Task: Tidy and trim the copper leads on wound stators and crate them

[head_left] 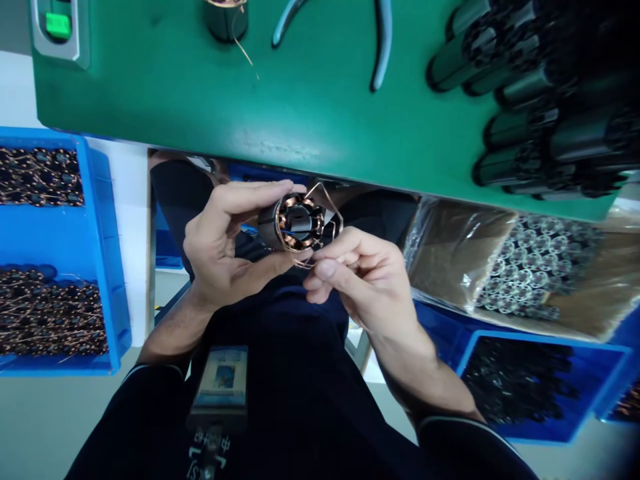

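My left hand (227, 240) is wrapped round a small dark cylindrical stator (293, 223) with copper windings, held over my lap just below the edge of the green table (200, 93). Its open end faces me. My right hand (357, 273) pinches thin copper wire leads (330, 200) that loop out of the stator's right side. Both hands almost touch under the part.
On the table lie pliers (383, 40), another stator (226, 19) and a pile of dark cylinders (545, 93). A blue bin (107, 220) with several wound parts stands at left. A bag-lined carton of metal parts (530, 263) and another blue bin (530, 380) stand at right.
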`<state>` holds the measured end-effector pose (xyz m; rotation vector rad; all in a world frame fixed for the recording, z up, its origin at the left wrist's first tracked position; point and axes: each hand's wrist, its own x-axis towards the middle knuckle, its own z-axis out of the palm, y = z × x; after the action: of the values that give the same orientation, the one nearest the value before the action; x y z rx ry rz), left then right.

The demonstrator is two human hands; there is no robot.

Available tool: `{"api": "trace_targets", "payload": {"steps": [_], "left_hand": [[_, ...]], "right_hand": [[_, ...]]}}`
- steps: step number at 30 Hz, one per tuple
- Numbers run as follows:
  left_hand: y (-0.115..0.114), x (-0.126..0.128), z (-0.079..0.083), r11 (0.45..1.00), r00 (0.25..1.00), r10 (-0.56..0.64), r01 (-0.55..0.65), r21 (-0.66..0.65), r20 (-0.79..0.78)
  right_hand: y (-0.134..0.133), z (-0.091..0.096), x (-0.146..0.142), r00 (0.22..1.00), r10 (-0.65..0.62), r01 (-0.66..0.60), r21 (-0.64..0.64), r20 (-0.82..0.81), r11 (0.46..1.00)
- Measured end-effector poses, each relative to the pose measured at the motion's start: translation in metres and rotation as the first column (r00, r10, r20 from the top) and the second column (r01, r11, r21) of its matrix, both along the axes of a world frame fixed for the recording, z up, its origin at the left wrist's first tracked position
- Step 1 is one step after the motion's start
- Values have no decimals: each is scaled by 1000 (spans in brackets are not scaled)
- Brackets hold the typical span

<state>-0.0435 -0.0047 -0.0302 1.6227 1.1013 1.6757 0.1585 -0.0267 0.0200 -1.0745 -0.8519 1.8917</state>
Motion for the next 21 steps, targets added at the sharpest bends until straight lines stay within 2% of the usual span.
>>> {"api": "trace_targets", "payload": {"steps": [2, 3, 4, 5, 6, 7, 8, 9, 10, 11, 12, 13, 15, 17, 18, 19, 20, 21], "left_hand": [[0, -3, -4, 998, 1000, -21, 22, -58, 18], [0, -5, -7, 993, 999, -23, 27, -119, 36], [2, -8, -11, 986, 998, -10, 20, -165, 62], [5, -10, -14, 983, 996, 11, 6, -181, 89], [8, -12, -17, 985, 994, 31, -12, -173, 106], [11, -14, -20, 990, 993, 50, -34, -138, 111], [14, -15, -21, 994, 994, 51, -41, -106, 95], [15, -15, -20, 996, 998, 32, -28, -79, 59], [16, -14, -18, 998, 1000, 3, -2, -65, 12], [15, -12, -14, 997, 999, -30, 27, -71, -36], [14, -9, -8, 996, 996, -56, 50, -75, -76], [12, -5, -2, 995, 992, -73, 65, -74, -105], [8, 2, 10, 995, 988, -81, 73, -63, -134], [7, 6, 19, 996, 986, -77, 70, -53, -149], [7, 7, 21, 997, 985, -73, 68, -41, -155], [7, 7, 21, 997, 984, -75, 71, -30, -159], [7, 6, 20, 997, 984, -81, 78, -24, -160], [8, 5, 19, 996, 984, -89, 86, -24, -156]], "right_hand": [[-9, 7, 8, 996, 77, -81, 99, 39, 992], [-14, 12, 13, 986, 158, -166, 179, 58, 970], [-19, 18, 19, 959, 276, -284, 269, 69, 920], [-24, 23, 25, 914, 396, -400, 353, 86, 846], [-26, 29, 33, 874, 472, -471, 433, 112, 769], [-26, 34, 42, 857, 491, -500, 488, 157, 716], [-24, 39, 50, 874, 431, -483, 510, 225, 712], [-19, 44, 58, 905, 284, -416, 525, 316, 743], [-12, 48, 65, 904, 80, -322, 547, 419, 773], [-4, 51, 68, 853, -108, -249, 580, 511, 776], [5, 53, 69, 779, -234, -229, 611, 582, 757], [13, 54, 67, 713, -308, -255, 642, 630, 723], [26, 52, 55, 637, -366, -376, 688, 678, 621], [32, 47, 39, 611, -427, -449, 737, 666, 505], [33, 44, 32, 604, -457, -455, 754, 652, 474], [32, 42, 27, 601, -470, -443, 759, 646, 477], [31, 40, 23, 613, -457, -414, 755, 644, 509], [30, 38, 23, 650, -406, -375, 735, 643, 565]]}}
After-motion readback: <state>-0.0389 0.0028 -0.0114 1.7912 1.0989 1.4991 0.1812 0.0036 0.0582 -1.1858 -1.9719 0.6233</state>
